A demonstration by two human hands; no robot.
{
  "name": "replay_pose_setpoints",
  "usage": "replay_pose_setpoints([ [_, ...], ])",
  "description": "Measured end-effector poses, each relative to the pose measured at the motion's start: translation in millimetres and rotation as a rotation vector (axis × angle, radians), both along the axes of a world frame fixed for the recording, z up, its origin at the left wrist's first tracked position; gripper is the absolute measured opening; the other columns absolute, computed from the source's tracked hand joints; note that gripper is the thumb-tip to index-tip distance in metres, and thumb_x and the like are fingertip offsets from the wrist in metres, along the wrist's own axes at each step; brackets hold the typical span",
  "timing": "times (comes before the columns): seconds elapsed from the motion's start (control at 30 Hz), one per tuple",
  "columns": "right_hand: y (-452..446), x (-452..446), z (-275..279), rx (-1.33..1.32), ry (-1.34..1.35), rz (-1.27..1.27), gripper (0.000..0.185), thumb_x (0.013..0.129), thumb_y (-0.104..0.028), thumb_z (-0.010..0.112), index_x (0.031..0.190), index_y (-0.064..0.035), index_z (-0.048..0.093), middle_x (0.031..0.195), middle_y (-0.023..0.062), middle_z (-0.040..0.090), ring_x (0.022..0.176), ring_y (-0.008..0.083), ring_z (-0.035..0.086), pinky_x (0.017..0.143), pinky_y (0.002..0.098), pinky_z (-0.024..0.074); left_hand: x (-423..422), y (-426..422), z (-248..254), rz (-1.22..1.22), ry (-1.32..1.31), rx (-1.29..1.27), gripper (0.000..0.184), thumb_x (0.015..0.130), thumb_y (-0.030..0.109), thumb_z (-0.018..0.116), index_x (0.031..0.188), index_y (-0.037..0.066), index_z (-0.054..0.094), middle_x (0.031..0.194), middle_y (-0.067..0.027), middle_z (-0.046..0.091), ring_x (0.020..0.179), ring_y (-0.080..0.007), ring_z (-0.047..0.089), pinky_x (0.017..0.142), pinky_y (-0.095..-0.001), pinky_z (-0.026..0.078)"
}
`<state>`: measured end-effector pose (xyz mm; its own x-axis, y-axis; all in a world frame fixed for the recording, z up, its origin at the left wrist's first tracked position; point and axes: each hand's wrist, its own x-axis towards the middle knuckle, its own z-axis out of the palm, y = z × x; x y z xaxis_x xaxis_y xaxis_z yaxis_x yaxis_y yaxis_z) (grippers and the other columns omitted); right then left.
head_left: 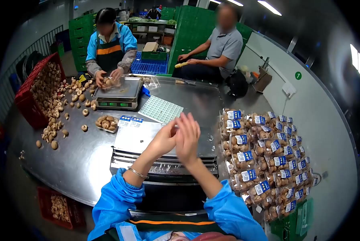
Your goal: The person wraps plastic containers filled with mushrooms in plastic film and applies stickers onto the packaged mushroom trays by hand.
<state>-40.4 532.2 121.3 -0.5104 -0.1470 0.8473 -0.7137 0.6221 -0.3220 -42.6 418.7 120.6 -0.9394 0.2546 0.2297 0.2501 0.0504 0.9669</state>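
My left hand point(162, 140) and my right hand point(186, 138) meet above the wrapping machine point(164, 164), palms turned toward each other. The right fingers stretch upward, slightly bent, and nothing shows in them. The left fingers bend in behind the right hand and are largely hidden, so whether they hold anything cannot be made out. Beneath and beyond my hands lies the machine's pale top plate point(137, 136). Two blue-and-white labels point(131, 121) rest on its far left corner. Just past my fingertips is a sheet of small printed stickers point(160, 109).
Wrapped mushroom packs point(274, 160) are stacked at right. An unlabelled mushroom tray point(107, 123) sits at left, near loose mushrooms and a tipped red crate point(29, 96). Across the steel table point(79, 160), a co-worker point(111, 48) handles mushrooms on a scale point(117, 94); another person point(224, 44) sits behind.
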Motion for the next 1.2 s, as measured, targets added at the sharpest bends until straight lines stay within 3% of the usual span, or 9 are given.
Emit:
replay_pose_setpoints([
  [0.33, -29.1, 24.7, 2.3, 0.303, -0.031, 0.286, 0.048, 0.071, -0.030, 0.067, 0.112, -0.0084, 0.055, 0.116, 0.0083, 0.049, 0.113, 0.0269, 0.039, 0.097, 0.0422, 0.0232, -32.9, -28.1, -49.6, 0.034, -0.485, 0.665, 0.055, 0.087, 0.027, 0.050, 0.134, 0.008, 0.027, 0.127, -0.0180, 0.038, 0.110, -0.0227, 0.045, 0.087, -0.0318, 0.044],
  [0.47, -43.0, 21.6, 6.0, 0.222, -0.046, 0.393, 0.037, 0.067, -0.021, 0.071, 0.100, -0.0090, 0.060, 0.104, 0.0057, 0.053, 0.101, 0.0246, 0.046, 0.090, 0.0393, 0.0300, -13.4, -49.6, -27.5, 0.000, 0.184, 0.118, 0.012, 0.076, 0.007, 0.057, 0.085, 0.004, 0.063, 0.071, -0.0021, 0.061, 0.067, -0.0101, 0.056, 0.063, -0.0231, 0.047],
  [0.57, -54.7, 15.7, 6.6, 0.177, -0.064, 0.464, 0.026, 0.065, -0.011, 0.071, 0.090, -0.0092, 0.063, 0.099, 0.0049, 0.057, 0.095, 0.0225, 0.051, 0.084, 0.0362, 0.0351, -14.1, -68.2, -39.4, -0.076, 0.072, 0.166, 0.009, 0.074, 0.008, 0.055, 0.079, 0.004, 0.062, 0.063, -0.0032, 0.058, 0.062, -0.0075, 0.053, 0.053, -0.0232, 0.043],
  [0.7, -42.7, -15.2, -13.2, 0.362, -0.064, 0.378, 0.018, 0.070, -0.007, 0.066, 0.088, -0.0079, 0.062, 0.097, 0.0079, 0.059, 0.095, 0.0226, 0.053, 0.081, 0.0343, 0.0389, -23.6, -109.8, -58.4, 0.843, 0.669, -0.654, 0.016, 0.076, 0.019, 0.055, 0.075, 0.006, 0.063, 0.076, -0.0102, 0.061, 0.074, -0.0223, 0.058, 0.066, -0.0367, 0.043],
  [0.83, 38.1, -62.9, -89.7, 0.330, -0.517, -0.045, 0.029, 0.078, -0.018, 0.058, 0.102, -0.0021, 0.058, 0.109, 0.0159, 0.057, 0.103, 0.0323, 0.051, 0.092, 0.0407, 0.0357, -52.9, -283.2, -134.4, 1.086, 0.418, -0.611, 0.024, 0.081, 0.023, 0.048, 0.092, 0.008, 0.063, 0.091, -0.0112, 0.061, 0.090, -0.0282, 0.054, 0.076, -0.0421, 0.042],
  [0.9, 78.9, -73.7, -134.9, 0.669, -0.536, -0.313, 0.041, 0.080, -0.028, 0.055, 0.108, 0.0015, 0.055, 0.116, 0.0191, 0.052, 0.109, 0.0337, 0.048, 0.094, 0.0415, 0.0345, -73.7, -353.8, -201.2, 1.306, -0.169, -0.714, 0.028, 0.081, 0.022, 0.044, 0.100, 0.008, 0.060, 0.098, -0.0166, 0.060, 0.098, -0.0334, 0.053, 0.083, -0.0451, 0.042],
  [1.07, 58.3, -69.0, -131.4, 0.702, -0.812, -0.468, 0.048, 0.079, -0.036, 0.053, 0.107, 0.0027, 0.055, 0.116, 0.0218, 0.052, 0.108, 0.0352, 0.048, 0.093, 0.0438, 0.0347, -124.6, -467.0, -329.1, 0.874, -0.283, -1.337, 0.023, 0.079, 0.013, 0.045, 0.087, -0.003, 0.060, 0.095, -0.0223, 0.060, 0.086, -0.0366, 0.058, 0.074, -0.0444, 0.046],
  [1.13, 47.1, -64.9, -112.0, 0.669, -0.884, -0.437, 0.044, 0.080, -0.033, 0.055, 0.106, 0.0028, 0.056, 0.111, 0.0251, 0.054, 0.104, 0.0370, 0.051, 0.090, 0.0399, 0.0398, -150.2, -519.3, -400.6, 0.928, -0.513, -0.277, 0.033, 0.084, 0.014, 0.043, 0.114, 0.001, 0.048, 0.085, -0.0153, 0.058, 0.076, -0.0236, 0.057, 0.064, -0.0347, 0.050],
  [1.2, 64.5, -64.0, -132.0, 0.613, -0.737, -0.435, 0.047, 0.080, -0.035, 0.056, 0.107, 0.0030, 0.055, 0.114, 0.0244, 0.052, 0.108, 0.0363, 0.050, 0.092, 0.0389, 0.0389, -138.2, -451.3, -321.0, 0.914, -0.668, -0.001, 0.033, 0.084, 0.009, 0.041, 0.113, -0.004, 0.047, 0.072, -0.0062, 0.056, 0.063, -0.0160, 0.056, 0.054, -0.0286, 0.048],
])
